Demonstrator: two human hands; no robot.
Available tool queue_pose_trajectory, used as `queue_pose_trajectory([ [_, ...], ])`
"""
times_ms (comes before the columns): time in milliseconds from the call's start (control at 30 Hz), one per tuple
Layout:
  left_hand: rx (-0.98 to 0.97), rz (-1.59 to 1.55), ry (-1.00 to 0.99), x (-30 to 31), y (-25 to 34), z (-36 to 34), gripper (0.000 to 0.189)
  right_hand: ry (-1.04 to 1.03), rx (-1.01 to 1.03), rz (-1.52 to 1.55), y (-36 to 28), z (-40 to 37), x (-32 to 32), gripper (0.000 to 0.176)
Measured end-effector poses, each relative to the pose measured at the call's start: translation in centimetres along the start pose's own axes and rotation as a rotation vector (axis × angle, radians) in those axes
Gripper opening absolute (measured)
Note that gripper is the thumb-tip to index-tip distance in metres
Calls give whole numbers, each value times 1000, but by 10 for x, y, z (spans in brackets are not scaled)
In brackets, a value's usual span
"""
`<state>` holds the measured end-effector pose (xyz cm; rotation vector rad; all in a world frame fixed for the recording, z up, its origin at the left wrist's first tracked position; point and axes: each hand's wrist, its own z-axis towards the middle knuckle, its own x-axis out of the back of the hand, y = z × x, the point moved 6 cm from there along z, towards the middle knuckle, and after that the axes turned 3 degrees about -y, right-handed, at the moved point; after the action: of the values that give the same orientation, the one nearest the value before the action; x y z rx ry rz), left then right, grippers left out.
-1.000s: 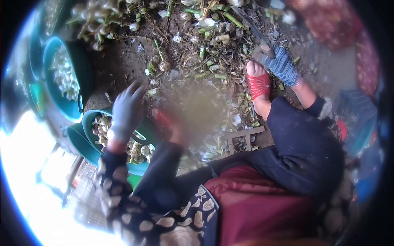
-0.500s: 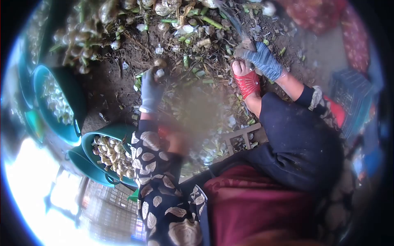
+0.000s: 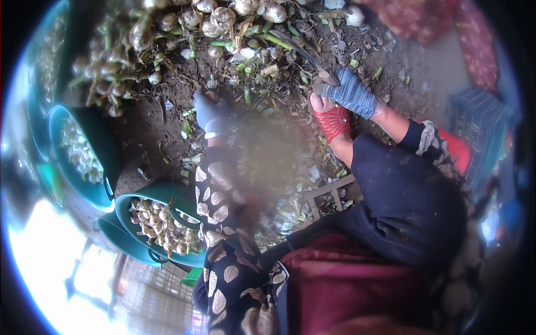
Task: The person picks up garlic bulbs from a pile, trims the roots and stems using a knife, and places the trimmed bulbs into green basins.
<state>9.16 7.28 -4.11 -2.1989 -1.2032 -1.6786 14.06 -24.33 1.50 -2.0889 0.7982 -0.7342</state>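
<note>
Grey knit glove, right hand (image 3: 347, 94): fingers closed round the handle of a curved knife (image 3: 297, 47); blade slants up and left toward the heap.
Pale glove, left hand (image 3: 211, 116): just below the heap, low over the soil (image 3: 148, 125); fingers dark and blurred, cannot tell if spread or pinching.
Garlic bulbs (image 3: 223, 18): heaped along the upper edge, green stalks and dry roots among them.
Red sandal (image 3: 334, 120): on the right foot, just beside the gloved right hand.
Teal tub (image 3: 177, 192): tilted, left of the left forearm, bulbs inside.
Second tub (image 3: 106, 142): above it, paler pieces inside.
Red net sacks (image 3: 421, 19): upper right.
</note>
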Motion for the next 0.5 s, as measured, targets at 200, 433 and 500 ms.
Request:
queue_pose_trajectory([
  [200, -102, -1319, -434, 16, 48, -58, 35, 161, 185, -102, -30, -6, 8, 35],
  [433, -216, -1512, -669, 4, 93, -107, 36, 101, 461, -645, -85, -14, 5, 30],
  [500, -336, -1183, -592, 4, 97, -111, 34, 106, 486, -734, -89, -19, 0, 31],
])
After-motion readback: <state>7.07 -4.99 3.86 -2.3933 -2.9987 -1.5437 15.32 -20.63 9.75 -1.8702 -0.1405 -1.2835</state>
